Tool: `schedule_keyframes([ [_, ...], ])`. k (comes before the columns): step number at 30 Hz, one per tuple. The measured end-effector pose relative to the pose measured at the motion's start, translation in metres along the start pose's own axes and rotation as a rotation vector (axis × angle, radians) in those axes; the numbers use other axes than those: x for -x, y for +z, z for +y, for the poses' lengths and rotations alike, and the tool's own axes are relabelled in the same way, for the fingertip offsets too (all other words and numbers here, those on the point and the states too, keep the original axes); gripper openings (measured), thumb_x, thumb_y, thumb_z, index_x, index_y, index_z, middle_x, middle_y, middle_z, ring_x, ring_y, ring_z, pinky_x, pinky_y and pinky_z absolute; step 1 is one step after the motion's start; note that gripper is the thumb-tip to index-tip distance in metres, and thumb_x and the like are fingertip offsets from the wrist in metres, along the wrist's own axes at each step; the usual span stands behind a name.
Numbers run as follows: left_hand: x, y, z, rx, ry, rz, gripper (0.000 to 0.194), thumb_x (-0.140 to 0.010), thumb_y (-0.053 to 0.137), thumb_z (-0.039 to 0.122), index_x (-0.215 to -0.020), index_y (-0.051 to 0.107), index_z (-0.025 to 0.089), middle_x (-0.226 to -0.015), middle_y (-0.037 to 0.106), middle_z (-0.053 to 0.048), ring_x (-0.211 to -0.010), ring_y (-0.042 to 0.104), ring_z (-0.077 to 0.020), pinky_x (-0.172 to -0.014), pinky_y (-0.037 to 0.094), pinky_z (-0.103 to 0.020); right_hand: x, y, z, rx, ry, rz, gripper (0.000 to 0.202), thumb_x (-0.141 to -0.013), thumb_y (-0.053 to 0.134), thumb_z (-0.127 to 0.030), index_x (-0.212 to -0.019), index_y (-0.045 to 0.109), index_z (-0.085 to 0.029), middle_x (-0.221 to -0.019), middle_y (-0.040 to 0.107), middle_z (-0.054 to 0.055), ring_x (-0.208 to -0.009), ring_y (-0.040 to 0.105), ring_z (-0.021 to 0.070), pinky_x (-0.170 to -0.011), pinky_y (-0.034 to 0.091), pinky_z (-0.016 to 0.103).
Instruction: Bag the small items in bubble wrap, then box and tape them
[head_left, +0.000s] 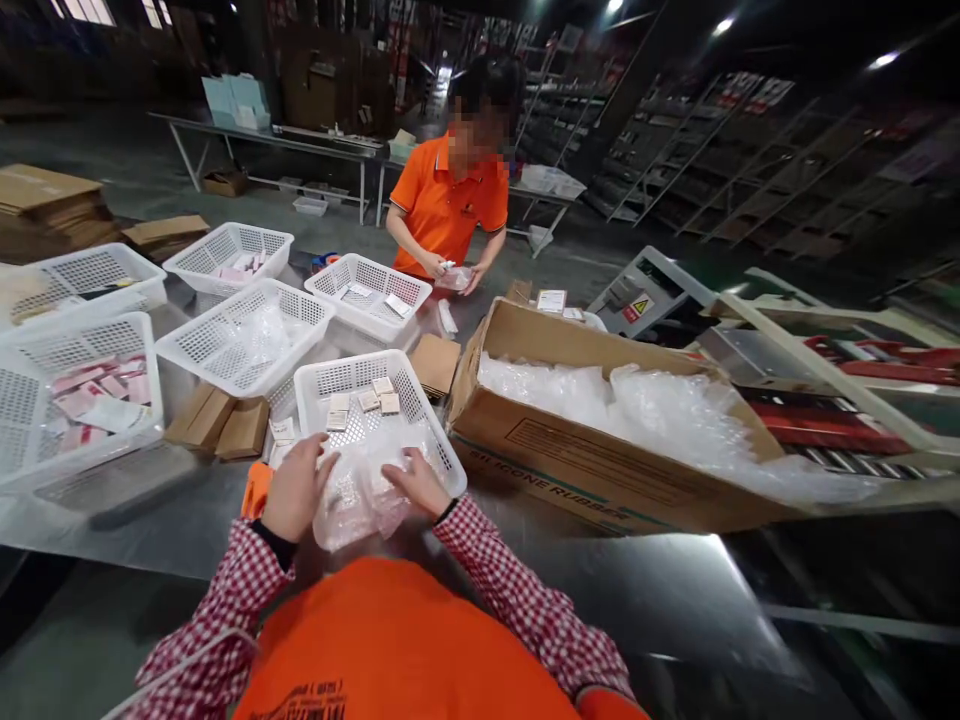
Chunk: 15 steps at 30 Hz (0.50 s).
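Observation:
A translucent bubble-wrap bag (356, 505) lies over the near part of a white perforated basket (306, 395) and its front rim. My left hand (294, 492) is at the bag's left edge, thumb and index finger apart; its lower fingers are partly hidden. From the right, my right hand (421, 484) grips the bag, thumb towards the middle. Several small white boxes (388, 403) lie in the basket beyond the bag. A few more white boxes (282, 432) sit just outside its left side.
Right of the basket stands a large cardboard box (540, 470) full of bubble wrap (667, 410). More white baskets (244, 290) fill the left, with brown cartons (244, 425) between them. Opposite, a co-worker (450, 210) in orange holds a clear packet (455, 278).

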<state>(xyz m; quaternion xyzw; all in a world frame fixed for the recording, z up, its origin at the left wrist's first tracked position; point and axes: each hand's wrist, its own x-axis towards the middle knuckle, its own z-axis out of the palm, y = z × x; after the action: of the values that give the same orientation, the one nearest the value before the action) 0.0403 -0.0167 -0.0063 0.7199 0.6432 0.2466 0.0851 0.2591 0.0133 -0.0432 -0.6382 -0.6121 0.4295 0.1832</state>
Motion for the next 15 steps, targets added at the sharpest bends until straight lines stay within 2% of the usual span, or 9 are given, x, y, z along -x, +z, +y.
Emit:
schedule_keyframes([
  [4,0.008,0.049,0.017,-0.109,0.289,-0.106,0.044,-0.087,0.049,0.039,-0.123,0.053,0.014,-0.124,0.058,-0.016,-0.118,0.052,-0.0293,-0.096,0.043,-0.042,0.010,0.018,-0.017,0.444,-0.045,0.066,0.045,-0.084,0.055,-0.041,-0.117,0.049,-0.011,-0.104,0.064,0.019,-0.096,0.063,0.0306,-0.083,0.047,0.043],
  [6,0.013,0.072,0.022,-0.172,0.337,-0.122,0.044,-0.086,0.052,0.037,-0.124,0.054,0.016,-0.126,0.058,-0.015,-0.121,0.049,-0.0312,-0.096,0.043,-0.044,0.021,0.013,-0.025,0.660,-0.122,0.103,0.041,-0.085,0.054,-0.040,-0.114,0.052,-0.012,-0.106,0.063,0.018,-0.090,0.065,0.0292,-0.075,0.050,0.041],
  [7,0.014,0.081,0.023,-0.204,0.349,-0.124,0.045,-0.085,0.054,0.037,-0.126,0.054,0.017,-0.127,0.057,-0.015,-0.122,0.049,-0.0322,-0.096,0.043,-0.045,0.026,0.003,-0.030,0.707,-0.174,0.103,0.039,-0.085,0.054,-0.039,-0.113,0.054,-0.013,-0.106,0.063,0.017,-0.088,0.066,0.0280,-0.073,0.051,0.039],
  [9,0.015,0.094,0.023,-0.263,0.367,-0.126,0.045,-0.085,0.054,0.033,-0.129,0.053,0.021,-0.128,0.057,-0.014,-0.121,0.049,-0.0336,-0.096,0.042,-0.047,0.032,-0.033,-0.041,0.709,-0.277,0.072,0.031,-0.086,0.053,-0.036,-0.108,0.059,-0.016,-0.100,0.067,0.012,-0.085,0.066,0.0245,-0.072,0.051,0.035],
  [11,0.016,0.101,0.023,-0.314,0.359,-0.133,0.045,-0.086,0.051,0.026,-0.130,0.052,0.024,-0.129,0.057,-0.015,-0.120,0.050,-0.0343,-0.095,0.041,-0.050,0.029,-0.091,-0.053,0.628,-0.366,0.084,0.023,-0.089,0.050,-0.032,-0.103,0.063,-0.020,-0.094,0.070,0.007,-0.087,0.066,0.0200,-0.078,0.050,0.030],
  [12,0.017,0.104,0.024,-0.332,0.351,-0.138,0.045,-0.086,0.049,0.023,-0.131,0.051,0.025,-0.129,0.057,-0.014,-0.120,0.051,-0.0340,-0.096,0.040,-0.050,0.023,-0.125,-0.058,0.576,-0.378,0.153,0.023,-0.090,0.048,-0.029,-0.105,0.063,-0.021,-0.097,0.070,0.006,-0.091,0.065,0.0177,-0.081,0.048,0.028],
  [13,0.019,0.106,0.024,-0.345,0.340,-0.141,0.045,-0.087,0.047,0.021,-0.131,0.051,0.026,-0.129,0.057,-0.014,-0.120,0.050,-0.0336,-0.096,0.039,-0.051,0.014,-0.159,-0.062,0.545,-0.366,0.288,0.023,-0.091,0.045,-0.025,-0.106,0.063,-0.021,-0.104,0.069,0.006,-0.096,0.063,0.0163,-0.087,0.046,0.027],
  [14,0.020,0.108,0.025,-0.351,0.330,-0.142,0.045,-0.087,0.044,0.020,-0.132,0.050,0.027,-0.130,0.056,-0.014,-0.121,0.050,-0.0331,-0.097,0.038,-0.052,0.002,-0.192,-0.064,0.542,-0.299,0.416,0.023,-0.091,0.045,-0.022,-0.106,0.063,-0.020,-0.109,0.067,0.006,-0.101,0.061,0.0163,-0.091,0.043,0.028],
  [15,0.022,0.110,0.026,-0.351,0.324,-0.141,0.046,-0.088,0.042,0.020,-0.132,0.049,0.028,-0.132,0.056,-0.013,-0.122,0.049,-0.0327,-0.098,0.037,-0.052,-0.012,-0.222,-0.063,0.559,-0.184,0.488,0.021,-0.091,0.047,-0.022,-0.103,0.064,-0.020,-0.110,0.067,0.007,-0.104,0.060,0.0177,-0.094,0.041,0.029],
])
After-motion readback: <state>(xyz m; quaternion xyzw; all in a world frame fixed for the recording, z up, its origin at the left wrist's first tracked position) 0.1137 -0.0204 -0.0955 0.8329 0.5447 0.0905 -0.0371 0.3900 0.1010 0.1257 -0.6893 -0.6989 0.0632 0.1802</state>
